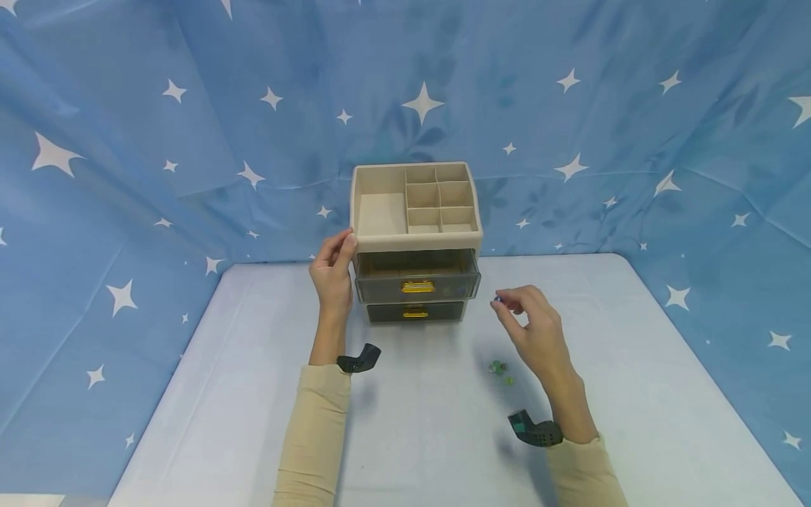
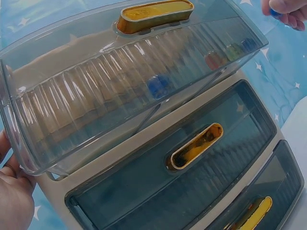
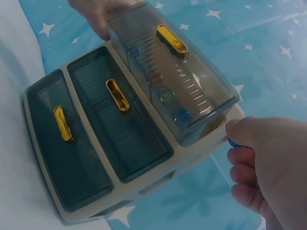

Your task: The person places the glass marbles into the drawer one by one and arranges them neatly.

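Observation:
A cream drawer organizer (image 1: 415, 243) with smoky see-through drawers stands at the back of the table. Its top drawer (image 1: 380, 289) is pulled out. My left hand (image 1: 332, 278) holds the organizer's upper left side, thumb at the front corner. My right hand (image 1: 535, 331) is off the right side of the drawer, pinching a small blue marble (image 1: 498, 299) between thumb and fingertips. Through the drawer front, the right wrist view shows a blue marble (image 3: 182, 116), a green marble (image 3: 167, 96), a red marble (image 3: 156, 78) and another blue marble (image 3: 134, 51).
Several small greenish and clear marbles (image 1: 498, 367) lie on the white table (image 1: 418, 422) below my right hand. The lower drawers (image 3: 115, 110) are shut, with gold handles. Divided compartments (image 1: 422, 196) form the organizer's top. A blue starry cloth (image 1: 266, 141) hangs behind.

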The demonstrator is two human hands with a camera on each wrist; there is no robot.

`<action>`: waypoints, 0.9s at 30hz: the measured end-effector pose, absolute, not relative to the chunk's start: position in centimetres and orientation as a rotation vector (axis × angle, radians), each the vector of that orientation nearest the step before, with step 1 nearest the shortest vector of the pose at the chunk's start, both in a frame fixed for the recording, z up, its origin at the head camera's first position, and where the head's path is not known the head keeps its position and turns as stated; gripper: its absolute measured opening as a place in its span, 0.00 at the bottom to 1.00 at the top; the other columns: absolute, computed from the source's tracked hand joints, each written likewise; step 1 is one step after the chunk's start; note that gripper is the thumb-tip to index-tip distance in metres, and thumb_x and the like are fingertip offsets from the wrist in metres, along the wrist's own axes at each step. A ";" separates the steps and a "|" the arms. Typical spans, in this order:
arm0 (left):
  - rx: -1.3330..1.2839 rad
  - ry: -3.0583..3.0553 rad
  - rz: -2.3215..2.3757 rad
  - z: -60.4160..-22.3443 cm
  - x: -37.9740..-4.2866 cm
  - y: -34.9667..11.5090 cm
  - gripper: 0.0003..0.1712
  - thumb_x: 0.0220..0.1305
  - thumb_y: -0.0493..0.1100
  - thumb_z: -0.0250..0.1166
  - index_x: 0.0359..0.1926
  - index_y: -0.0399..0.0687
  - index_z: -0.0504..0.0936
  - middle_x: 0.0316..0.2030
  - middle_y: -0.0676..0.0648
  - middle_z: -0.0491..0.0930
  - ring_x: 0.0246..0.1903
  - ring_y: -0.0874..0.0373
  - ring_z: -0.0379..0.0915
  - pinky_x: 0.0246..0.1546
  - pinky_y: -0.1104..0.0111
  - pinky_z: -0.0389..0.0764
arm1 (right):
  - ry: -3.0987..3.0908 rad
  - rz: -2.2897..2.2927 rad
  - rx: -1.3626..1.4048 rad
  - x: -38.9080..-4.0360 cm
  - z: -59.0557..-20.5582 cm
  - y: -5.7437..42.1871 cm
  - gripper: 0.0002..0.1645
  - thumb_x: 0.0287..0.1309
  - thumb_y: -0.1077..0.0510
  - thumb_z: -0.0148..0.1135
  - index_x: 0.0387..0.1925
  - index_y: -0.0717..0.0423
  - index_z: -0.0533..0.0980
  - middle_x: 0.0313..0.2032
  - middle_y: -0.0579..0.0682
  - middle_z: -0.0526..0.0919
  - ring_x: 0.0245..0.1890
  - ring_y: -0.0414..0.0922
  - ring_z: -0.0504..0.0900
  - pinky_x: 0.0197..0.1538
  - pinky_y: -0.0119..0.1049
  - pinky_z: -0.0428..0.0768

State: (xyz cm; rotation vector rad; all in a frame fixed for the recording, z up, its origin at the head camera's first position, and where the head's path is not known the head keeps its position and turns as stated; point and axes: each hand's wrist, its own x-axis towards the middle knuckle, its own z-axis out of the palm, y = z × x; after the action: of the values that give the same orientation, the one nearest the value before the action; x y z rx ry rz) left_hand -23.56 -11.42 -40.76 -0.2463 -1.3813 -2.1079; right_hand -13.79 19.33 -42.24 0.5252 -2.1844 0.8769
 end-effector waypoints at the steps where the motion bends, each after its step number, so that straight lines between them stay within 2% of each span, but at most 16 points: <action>1: -0.246 -1.384 -2.105 -40.7 -23.6 -11.4 0.06 0.62 0.42 0.71 0.41 0.51 0.90 0.34 0.57 0.84 0.30 0.66 0.74 0.36 0.75 0.75 | -2.176 0.883 0.525 -13.8 -42.2 19.3 0.15 0.53 0.69 0.72 0.43 0.64 0.81 0.36 0.55 0.83 0.35 0.46 0.78 0.45 0.15 0.70; 5: -0.248 -1.395 -2.092 -40.7 -23.6 -11.4 0.07 0.64 0.38 0.68 0.41 0.52 0.90 0.34 0.57 0.84 0.30 0.66 0.74 0.35 0.75 0.75 | -2.152 0.920 0.512 -13.7 -42.0 18.9 0.16 0.52 0.70 0.72 0.45 0.64 0.80 0.37 0.56 0.83 0.35 0.46 0.77 0.42 0.17 0.71; 15: -0.247 -1.408 -2.090 -40.7 -23.5 -11.5 0.06 0.63 0.42 0.71 0.41 0.52 0.90 0.35 0.56 0.84 0.31 0.66 0.74 0.36 0.75 0.75 | -2.077 0.952 0.522 -13.9 -40.9 17.8 0.14 0.52 0.72 0.71 0.42 0.67 0.80 0.38 0.58 0.84 0.36 0.46 0.78 0.45 0.18 0.72; 22: -0.250 -1.407 -2.089 -40.7 -23.5 -11.4 0.08 0.65 0.37 0.68 0.40 0.54 0.89 0.34 0.58 0.84 0.31 0.66 0.74 0.35 0.75 0.75 | -1.999 0.945 0.553 -14.4 -40.2 16.9 0.16 0.50 0.73 0.72 0.43 0.67 0.80 0.39 0.59 0.84 0.35 0.48 0.79 0.46 0.18 0.73; 27: -0.269 -1.398 -2.080 -40.7 -23.5 -11.4 0.08 0.64 0.38 0.68 0.41 0.54 0.90 0.34 0.57 0.84 0.31 0.65 0.75 0.35 0.75 0.76 | -1.966 0.942 0.575 -15.0 -39.7 16.3 0.15 0.51 0.73 0.71 0.42 0.68 0.80 0.38 0.59 0.83 0.34 0.49 0.79 0.44 0.21 0.74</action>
State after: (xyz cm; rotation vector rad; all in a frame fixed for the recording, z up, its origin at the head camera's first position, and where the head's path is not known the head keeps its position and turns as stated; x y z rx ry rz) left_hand -23.49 -11.38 -40.71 -0.2690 -1.3981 -2.0805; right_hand -15.00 16.31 -39.72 0.5749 -1.9657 0.9419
